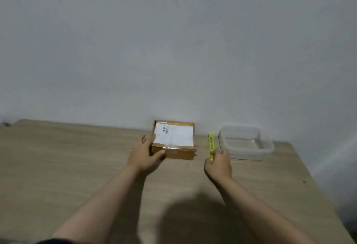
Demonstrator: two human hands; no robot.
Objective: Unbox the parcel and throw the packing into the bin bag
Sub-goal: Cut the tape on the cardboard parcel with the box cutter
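Head view: a taped cardboard parcel [173, 141] w/ white shipping label sits at the far edge of a wooden table [77, 166], against the wall. The left hand [145, 154] grasps its near-left corner, thumb on the front face. The right hand [219, 163] is clenched round a yellow box cutter [211, 146], just right of the parcel. A clear plastic tub [246, 142] stands beyond. Parcel looks light and stiff, approx. rigid-cornered; glossy tape may be slippery, so hold by the cardboard edges. No bin bag in view.
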